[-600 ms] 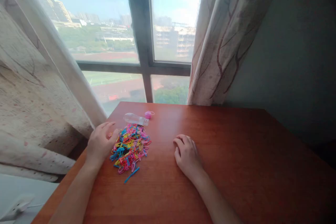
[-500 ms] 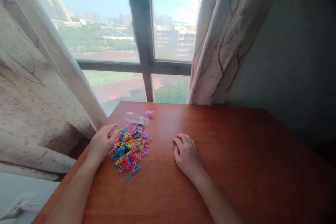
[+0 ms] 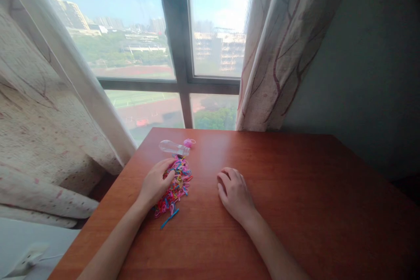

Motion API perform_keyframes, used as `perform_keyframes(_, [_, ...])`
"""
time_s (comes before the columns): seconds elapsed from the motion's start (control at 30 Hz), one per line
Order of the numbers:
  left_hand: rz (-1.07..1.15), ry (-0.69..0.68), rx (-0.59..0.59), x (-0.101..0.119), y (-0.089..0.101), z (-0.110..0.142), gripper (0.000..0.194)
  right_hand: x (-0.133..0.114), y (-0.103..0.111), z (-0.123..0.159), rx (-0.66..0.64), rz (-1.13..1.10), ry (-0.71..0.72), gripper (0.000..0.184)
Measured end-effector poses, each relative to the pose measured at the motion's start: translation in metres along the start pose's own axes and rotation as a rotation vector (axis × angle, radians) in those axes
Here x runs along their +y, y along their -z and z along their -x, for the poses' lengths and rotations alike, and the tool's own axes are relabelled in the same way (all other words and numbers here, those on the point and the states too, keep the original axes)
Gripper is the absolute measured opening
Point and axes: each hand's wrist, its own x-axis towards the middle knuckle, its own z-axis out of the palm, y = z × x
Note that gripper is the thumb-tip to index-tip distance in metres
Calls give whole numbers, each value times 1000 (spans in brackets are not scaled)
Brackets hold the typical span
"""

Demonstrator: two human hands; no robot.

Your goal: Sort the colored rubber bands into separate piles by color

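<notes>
A heap of small colourful elastic bands [image 3: 181,179] lies on the left part of the table, in pink, blue, yellow and red. My left hand [image 3: 158,183] covers the heap's left side, its thumb apart from the curved fingers; the fingertips are partly lost among the bands. Just beyond the heap a clear bulb-shaped bottle [image 3: 173,147] lies on its side, with a pink cap [image 3: 188,143] by its neck. A blue strip [image 3: 169,218] sits at the heap's near edge. To the right, my right hand [image 3: 234,192] rests on the tabletop, loosely curled and holding nothing.
The brown wooden table [image 3: 295,192] runs up to a window [image 3: 183,83] at the back. Patterned curtains [image 3: 282,48] hang on both sides of it. A wall socket with a cord [image 3: 34,258] shows at the lower left, beside the table edge.
My left hand has moved right, from the heap's left edge to on top of it, hiding many bands. My right hand stays in place. The view has shifted slightly.
</notes>
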Motion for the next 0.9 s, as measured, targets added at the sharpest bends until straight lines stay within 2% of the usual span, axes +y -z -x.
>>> perform_keyframes(0.3, [117,-12,-20,29,-14,4,45,1,2,-1,12,-87,-33,20])
perform_keyframes(0.53, [190,4,-26,47,-26,7,34,5,0,-1,39,-172,-58,20])
perform_keyframes(0.9, [276,-138,-66,111,-64,9,22,17,-1,-5,175,-426,-113,20])
